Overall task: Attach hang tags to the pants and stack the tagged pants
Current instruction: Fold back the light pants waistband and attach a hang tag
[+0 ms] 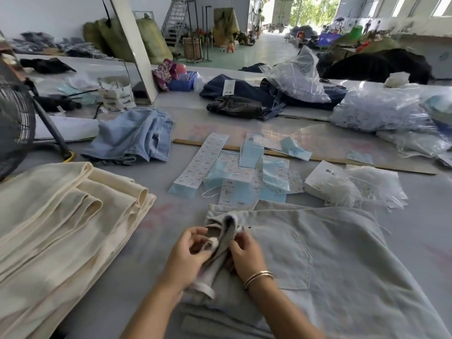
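Note:
A pale grey pair of pants [318, 253] lies flat on the table in front of me, back pocket facing up. Its waistband corner [225, 243] is folded up between my hands. My left hand [188, 255] grips the folded waistband from the left, with a small white piece pinched under the thumb. My right hand [247, 253], with bangles on the wrist, holds the same fold from the right. A stack of cream pants [61, 228] lies at the left. Blue hang tags [252, 152] and white label strips [208, 155] are spread just beyond the grey pants.
A bag of white strings [342, 189] sits right of the tags. Light blue jeans [132, 135] lie crumpled at the middle left, dark jeans [242, 99] further back. Plastic bags [381, 111] fill the right side. A fan [14, 128] stands at the left edge.

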Available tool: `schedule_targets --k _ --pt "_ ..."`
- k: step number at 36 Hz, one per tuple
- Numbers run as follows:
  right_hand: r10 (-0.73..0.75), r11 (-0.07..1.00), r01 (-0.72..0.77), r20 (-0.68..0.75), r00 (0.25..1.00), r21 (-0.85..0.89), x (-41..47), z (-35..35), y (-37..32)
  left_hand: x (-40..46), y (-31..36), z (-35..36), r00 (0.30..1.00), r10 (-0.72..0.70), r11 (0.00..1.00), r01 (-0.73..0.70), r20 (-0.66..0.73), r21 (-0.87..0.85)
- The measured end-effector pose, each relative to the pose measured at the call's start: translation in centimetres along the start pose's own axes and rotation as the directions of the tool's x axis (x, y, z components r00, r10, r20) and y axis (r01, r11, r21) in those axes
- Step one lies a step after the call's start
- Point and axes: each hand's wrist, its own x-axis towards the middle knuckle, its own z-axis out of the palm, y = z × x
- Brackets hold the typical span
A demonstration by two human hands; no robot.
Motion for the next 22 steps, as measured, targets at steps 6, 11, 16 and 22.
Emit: schedule_targets --k 6,11,16,22 --pt "0.109 0.775 -0.042 -0.068 0.992 0.63 -0.5 -1.2 1.8 0.5 -0.7 -1.2 0.992 -0.112 0.992 0.115 -0.052 0.055" --pt "0.079 0.681 0.014 -0.092 0.993 0.732 -0.6 -1.5 1.9 -0.1 0.3 -0.4 0.905 0.421 0.689 -0.272 -0.065 0.672" --pt "0.145 0.515 -0.056 -0.022 0.989 0.856 -0.9 -1.4 1.2 0.1 1.7 0.8 0.925 -0.151 0.788 -0.101 0.35 0.607" --pt "-0.116 0.936 0.118 -0.026 0.993 0.33 -1.4 -1.1 1.4 -1.7 0.4 3.4 0.914 -0.069 0.756 -0.213 0.4 0.619"
